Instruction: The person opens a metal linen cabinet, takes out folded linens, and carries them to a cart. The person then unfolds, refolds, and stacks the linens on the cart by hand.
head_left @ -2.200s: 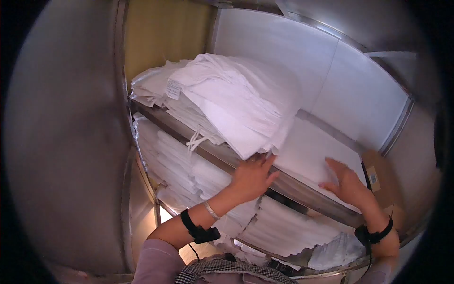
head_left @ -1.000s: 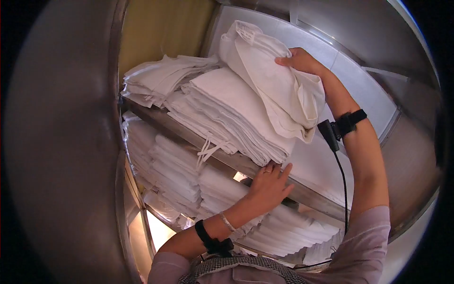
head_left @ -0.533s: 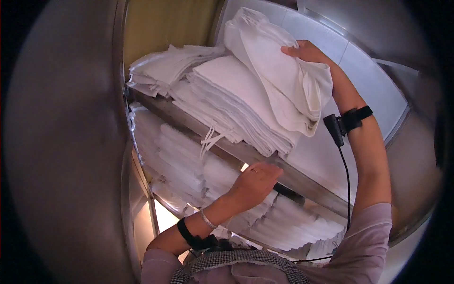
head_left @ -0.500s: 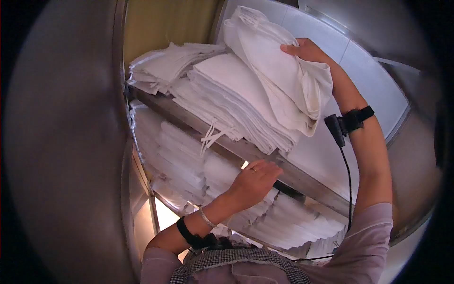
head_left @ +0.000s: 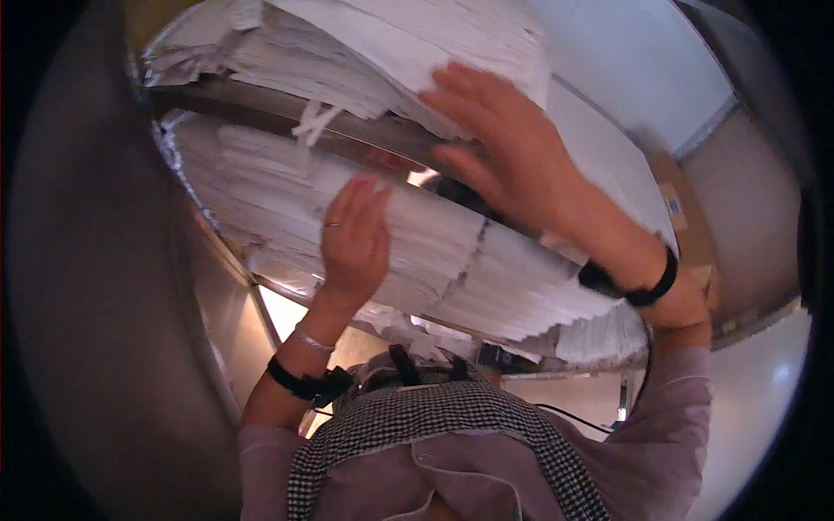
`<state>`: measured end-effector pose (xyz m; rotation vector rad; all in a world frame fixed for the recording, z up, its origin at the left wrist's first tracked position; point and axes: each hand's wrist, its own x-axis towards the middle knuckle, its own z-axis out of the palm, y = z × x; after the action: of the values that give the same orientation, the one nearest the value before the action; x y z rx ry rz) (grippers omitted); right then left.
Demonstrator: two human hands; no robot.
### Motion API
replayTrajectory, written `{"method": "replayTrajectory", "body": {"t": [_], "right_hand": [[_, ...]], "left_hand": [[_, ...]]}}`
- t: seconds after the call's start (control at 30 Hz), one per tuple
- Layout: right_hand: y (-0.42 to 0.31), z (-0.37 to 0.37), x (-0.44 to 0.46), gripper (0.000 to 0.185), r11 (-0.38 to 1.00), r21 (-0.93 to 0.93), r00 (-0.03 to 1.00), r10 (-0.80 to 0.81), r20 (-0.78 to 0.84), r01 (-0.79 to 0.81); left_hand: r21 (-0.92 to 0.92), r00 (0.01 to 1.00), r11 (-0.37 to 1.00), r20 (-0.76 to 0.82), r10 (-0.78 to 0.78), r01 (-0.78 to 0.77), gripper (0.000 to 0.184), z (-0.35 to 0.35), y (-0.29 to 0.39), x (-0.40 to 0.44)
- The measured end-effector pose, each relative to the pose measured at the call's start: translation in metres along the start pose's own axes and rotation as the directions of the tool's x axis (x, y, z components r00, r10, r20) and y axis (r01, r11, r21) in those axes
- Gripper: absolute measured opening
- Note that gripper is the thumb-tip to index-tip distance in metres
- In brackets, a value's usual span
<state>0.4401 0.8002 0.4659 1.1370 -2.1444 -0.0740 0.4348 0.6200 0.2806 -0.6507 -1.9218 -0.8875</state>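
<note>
Folded white cloths (head_left: 408, 43) lie in a large stack on the upper shelf. My right hand (head_left: 508, 148) is raised in front of that stack's lower right edge, slightly blurred, fingers spread and holding nothing. Lower and to the left, my left hand (head_left: 356, 234) is in front of the folded white cloths on the lower shelf (head_left: 417, 243), fingers stretched out and nothing in them. Whether its fingertips touch those cloths I cannot tell. White ties (head_left: 314, 123) hang over the upper shelf's edge.
The metal edge of the upper shelf (head_left: 230, 102) runs across between the two rows of cloth. A cardboard box (head_left: 686, 217) stands at the right. A large metal panel (head_left: 87, 260) fills the left side, and a white sheet (head_left: 599, 148) covers the upper shelf's right part.
My right hand has let go of the lifted cloth and come down in front of the stack. My left hand has moved left and up, its fingers now straighter. The view has tilted down.
</note>
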Motion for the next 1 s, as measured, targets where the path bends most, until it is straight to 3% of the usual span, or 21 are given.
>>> {"method": "replayTrajectory", "body": {"t": [0.03, 0.17, 0.23, 0.27, 0.33, 0.37, 0.4, 0.43, 0.47, 0.5, 0.53, 0.57, 0.63, 0.77, 0.83, 0.87, 1.0], "right_hand": [[-0.014, -0.008, -0.02, 0.047, 0.993, 0.1, 0.997, 0.066, -0.031, -0.063], [-0.067, -0.009, -0.12, 0.034, 0.974, 0.218, 0.991, 0.042, 0.13, -0.07], [-0.083, -0.004, -0.169, 0.032, 0.934, 0.244, 0.957, 0.217, 0.195, -0.261], [-0.087, -0.004, -0.193, 0.032, 0.929, 0.241, 0.952, 0.234, 0.197, -0.279], [-0.092, -0.007, -0.24, 0.026, 0.833, 0.153, 0.847, 0.521, 0.109, -0.532], [-0.093, -0.011, -0.262, 0.026, 0.825, 0.151, 0.838, 0.535, 0.107, -0.545], [-0.094, -0.017, -0.283, 0.021, 0.699, 0.128, 0.706, 0.708, 0.013, -0.704], [-0.095, -0.022, -0.303, 0.016, 0.544, 0.126, 0.537, 0.839, -0.085, -0.83], [-0.091, -0.026, -0.324, 0.016, 0.538, 0.13, 0.53, 0.843, -0.09, -0.833], [-0.084, -0.03, -0.343, 0.014, 0.343, 0.231, 0.321, 0.939, -0.127, -0.911], [-0.076, -0.034, -0.361, 0.012, 0.137, 0.336, 0.095, 0.986, -0.137, -0.932], [-0.068, -0.036, -0.381, 0.012, 0.134, 0.342, 0.093, 0.987, -0.135, -0.93], [-0.048, -0.04, -0.414, 0.017, 0.028, 0.668, -0.129, 0.975, -0.184, -0.743], [-0.009, -0.05, -0.446, 0.024, -0.084, 0.74, -0.144, 0.989, -0.018, -0.668], [0.005, -0.054, -0.45, 0.032, -0.382, 0.832, -0.133, 0.924, 0.359, -0.403], [0.009, -0.053, -0.454, 0.032, -0.394, 0.832, -0.129, 0.918, 0.374, -0.392], [0.026, -0.059, -0.45, 0.035, -0.449, 0.651, -0.09, 0.857, 0.507, -0.612]], "left_hand": [[-0.031, 1.0, 1.0, 0.009, -0.002, 0.002, 0.034, -0.001, 0.0, -0.006], [-0.03, 0.994, 0.995, 0.042, -0.096, 0.098, 0.033, -0.002, 0.002, -0.033], [-0.011, 0.99, 0.991, 0.062, -0.129, 0.13, 0.031, -0.003, 0.012, -0.046], [-0.02, 0.989, 0.992, 0.077, -0.123, 0.125, 0.031, -0.003, 0.018, -0.054], [-0.13, 0.943, 0.945, 0.184, -0.276, 0.302, 0.029, 0.001, 0.029, -0.072], [-0.194, 0.918, 0.908, 0.225, -0.327, 0.372, 0.027, 0.004, 0.036, -0.078], [-0.196, 0.917, 0.909, 0.239, -0.319, 0.367, 0.027, 0.008, 0.046, -0.082], [-0.307, 0.809, 0.756, 0.339, -0.481, 0.578, 0.025, 0.013, 0.056, -0.085], [-0.379, 0.663, 0.545, 0.448, -0.599, 0.748, 0.025, 0.019, 0.067, -0.088], [-0.375, 0.665, 0.549, 0.451, -0.596, 0.747, 0.025, 0.026, 0.074, -0.092], [-0.436, 0.604, 0.422, 0.502, -0.619, 0.795, 0.026, 0.035, 0.079, -0.093], [-0.485, 0.543, 0.287, 0.552, -0.632, 0.826, 0.029, 0.044, 0.088, -0.092], [-0.519, 0.536, 0.243, 0.545, -0.645, 0.819, 0.032, 0.056, 0.114, -0.083], [-0.556, 0.52, 0.176, 0.552, -0.652, 0.812, 0.049, 0.08, 0.151, -0.068], [-0.58, 0.507, 0.115, 0.579, -0.639, 0.807, 0.062, 0.089, 0.162, -0.06], [-0.571, 0.502, 0.125, 0.572, -0.648, 0.812, 0.062, 0.09, 0.168, -0.058], [-0.626, 0.497, 0.047, 0.568, -0.656, 0.778, 0.064, 0.097, 0.167, -0.05]]}}
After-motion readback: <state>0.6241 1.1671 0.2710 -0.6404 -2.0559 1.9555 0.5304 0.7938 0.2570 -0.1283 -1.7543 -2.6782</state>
